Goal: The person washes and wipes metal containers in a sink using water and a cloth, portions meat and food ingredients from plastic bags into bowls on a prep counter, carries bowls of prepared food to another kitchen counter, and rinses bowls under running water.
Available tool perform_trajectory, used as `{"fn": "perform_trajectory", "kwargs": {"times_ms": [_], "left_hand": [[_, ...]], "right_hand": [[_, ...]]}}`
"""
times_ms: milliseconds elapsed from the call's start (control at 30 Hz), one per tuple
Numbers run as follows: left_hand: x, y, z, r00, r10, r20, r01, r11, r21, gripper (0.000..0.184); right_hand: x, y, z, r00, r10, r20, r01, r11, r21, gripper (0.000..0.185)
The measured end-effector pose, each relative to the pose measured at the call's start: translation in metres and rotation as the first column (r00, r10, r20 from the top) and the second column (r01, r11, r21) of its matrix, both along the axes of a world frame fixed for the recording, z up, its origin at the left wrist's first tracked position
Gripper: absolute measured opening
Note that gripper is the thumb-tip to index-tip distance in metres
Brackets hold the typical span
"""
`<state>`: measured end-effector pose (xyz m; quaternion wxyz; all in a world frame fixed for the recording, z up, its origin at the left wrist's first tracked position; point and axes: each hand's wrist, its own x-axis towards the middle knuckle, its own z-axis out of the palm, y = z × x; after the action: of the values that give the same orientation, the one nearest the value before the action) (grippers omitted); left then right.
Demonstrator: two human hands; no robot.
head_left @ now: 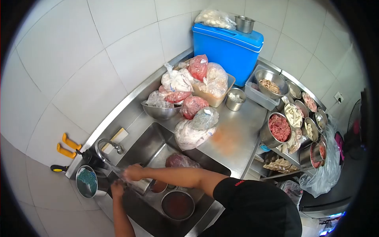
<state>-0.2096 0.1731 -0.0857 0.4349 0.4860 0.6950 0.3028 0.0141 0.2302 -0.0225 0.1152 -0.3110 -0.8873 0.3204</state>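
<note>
My right hand (135,173) reaches across the sink with its fingers curled at a shiny metal pot (143,185), under the running tap (117,148). Close by at the sink's left side is my left hand (117,189), its fingers drawn together; a clear blur of water or plastic hides what they hold, if anything. In the sink (160,130) a dark red piece of meat in plastic (179,161) lies beyond my right forearm. Nearer to me stands a round metal pot (178,205) of reddish liquid. Another container with reddish liquid (158,186) is partly hidden by my arm.
Bagged meat (194,106) is piled behind the sink, by a blue cooler box (227,49). Several metal pots, one with minced meat (278,127), crowd the right. A metal pot with a green scouring pad (87,182) and yellow-handled tools (70,145) sit left.
</note>
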Motion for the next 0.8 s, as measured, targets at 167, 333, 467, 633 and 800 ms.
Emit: {"fn": "perform_trajectory", "kwargs": {"times_ms": [167,333,467,633,800], "left_hand": [[0.042,0.038,0.097,0.991,-0.127,0.031,0.107,0.924,0.367,0.052],[0.080,0.065,0.122,0.977,-0.193,-0.085,0.208,0.948,0.239,0.067],[0.080,0.096,0.077,0.984,-0.177,0.008,0.174,0.975,0.138,0.073],[0.102,0.100,0.067,0.992,-0.123,-0.004,0.121,0.973,0.195,0.074],[0.097,0.119,0.040,0.578,-0.390,-0.717,0.639,0.762,0.101,0.073]], "right_hand": [[0.004,-0.006,0.020,0.999,-0.044,0.011,0.045,0.998,-0.048,0.024],[0.029,-0.017,-0.011,0.998,0.063,0.006,-0.061,0.987,-0.148,0.026],[0.109,-0.047,-0.016,0.955,-0.294,-0.034,0.273,0.919,-0.284,0.029],[0.162,-0.056,-0.060,0.831,-0.557,0.004,0.473,0.702,-0.532,0.049],[0.201,-0.084,-0.055,0.663,-0.745,0.068,0.488,0.362,-0.794,0.053]]}}
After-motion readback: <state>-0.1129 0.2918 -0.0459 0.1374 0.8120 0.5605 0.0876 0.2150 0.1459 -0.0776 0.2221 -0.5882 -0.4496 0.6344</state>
